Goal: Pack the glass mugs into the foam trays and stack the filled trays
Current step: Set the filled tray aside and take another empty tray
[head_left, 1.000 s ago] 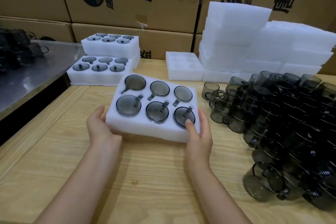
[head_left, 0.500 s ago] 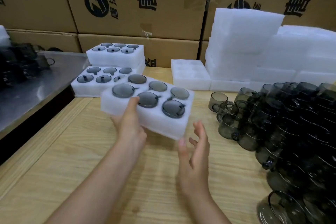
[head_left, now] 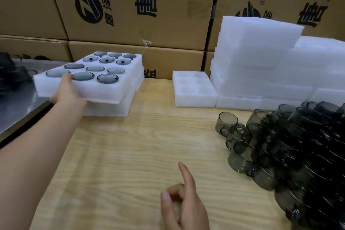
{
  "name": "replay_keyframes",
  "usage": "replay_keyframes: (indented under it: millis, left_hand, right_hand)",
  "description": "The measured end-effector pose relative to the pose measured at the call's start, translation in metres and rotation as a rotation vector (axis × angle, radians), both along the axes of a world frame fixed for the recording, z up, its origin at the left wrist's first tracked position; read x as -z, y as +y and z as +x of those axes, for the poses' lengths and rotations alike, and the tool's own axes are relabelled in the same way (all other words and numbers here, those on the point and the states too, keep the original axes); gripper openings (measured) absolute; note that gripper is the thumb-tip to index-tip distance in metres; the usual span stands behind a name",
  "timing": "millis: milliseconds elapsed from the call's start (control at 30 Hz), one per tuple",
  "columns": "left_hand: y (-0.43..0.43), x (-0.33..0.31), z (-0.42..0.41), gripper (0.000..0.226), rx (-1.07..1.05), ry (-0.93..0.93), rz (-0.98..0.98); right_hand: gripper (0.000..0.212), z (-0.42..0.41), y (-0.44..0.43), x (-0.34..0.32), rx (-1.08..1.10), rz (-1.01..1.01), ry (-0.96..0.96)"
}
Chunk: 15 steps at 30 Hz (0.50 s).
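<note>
Hands over a wooden table [head_left: 140, 145]: in the head view, the left hand [head_left: 67, 93] is gripping the near corner of a filled foam tray [head_left: 104, 89], thumb on top, holding it over another tray [head_left: 112, 108] at the left of the frame, with a further filled tray [head_left: 134, 61] sitting behind. The right hand [head_left: 184, 209] is hovering at lower centre, index finger out, other fingers loosely curled, holding nothing. Loose glass mugs [head_left: 298, 145] are lying heaped at right. An empty tray [head_left: 194, 95] is sitting at centre beside stacked foam [head_left: 261, 52], with cardboard boxes [head_left: 140, 5] standing behind.
</note>
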State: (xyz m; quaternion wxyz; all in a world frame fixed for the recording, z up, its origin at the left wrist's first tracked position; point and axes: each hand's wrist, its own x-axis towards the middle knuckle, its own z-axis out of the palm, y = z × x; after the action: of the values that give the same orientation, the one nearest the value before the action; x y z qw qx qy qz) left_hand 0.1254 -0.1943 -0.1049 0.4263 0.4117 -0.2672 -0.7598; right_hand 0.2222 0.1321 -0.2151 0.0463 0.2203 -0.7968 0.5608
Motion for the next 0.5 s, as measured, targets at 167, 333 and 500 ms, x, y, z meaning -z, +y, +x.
replay_keyframes:
  millis: [167,333,500]
  left_hand:
    - [-0.018,0.004,-0.017,0.074,0.005,-0.006,-0.013]
    - [-0.026,0.016,-0.031,0.087,-0.035,-0.095,-0.077]
    - [-0.042,0.034,-0.041,0.103,-0.083,-0.613,-0.195]
  right_hand:
    - [0.065,-0.002,-0.01,0.006,0.123,0.0,0.111]
    - [0.061,-0.003,-0.012,0.005,0.167,0.052,0.165]
    - [0.059,-0.003,-0.011,0.006,0.153,0.064,0.178]
